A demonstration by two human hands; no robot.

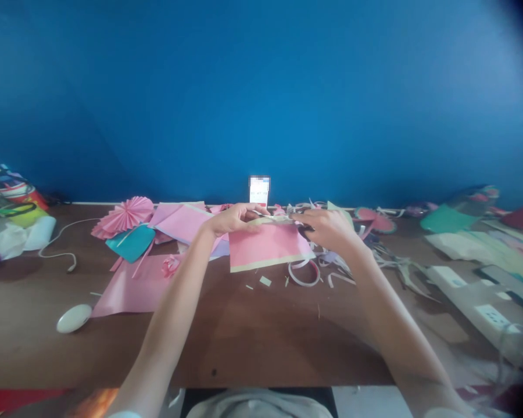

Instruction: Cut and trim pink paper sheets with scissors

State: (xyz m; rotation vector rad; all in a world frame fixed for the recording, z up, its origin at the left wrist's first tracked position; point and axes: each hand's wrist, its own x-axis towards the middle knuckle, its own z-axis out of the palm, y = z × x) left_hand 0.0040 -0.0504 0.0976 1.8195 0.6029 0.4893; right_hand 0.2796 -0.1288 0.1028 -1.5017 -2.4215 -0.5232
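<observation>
A pink paper sheet point(270, 247) with pale yellow edging hangs over the middle of the brown table, held at its far edge. My left hand point(239, 217) has its fingers closed on the upper left part of the sheet. At the upper right corner, my right hand point(325, 226) has its fingers bent together, and what lies between them is too blurred to name. A roll of pale tape point(305, 283) lies on the table just below the sheet's right corner, beside small paper scraps point(265, 281).
Behind the hands a lit phone point(258, 191) stands against the blue wall. Pink fans point(131, 215), teal paper point(133, 242) and a white mouse point(74, 318) are on the left. Paper strips point(340, 267), scissors point(412, 278) and a power strip point(475, 302) lie on the right.
</observation>
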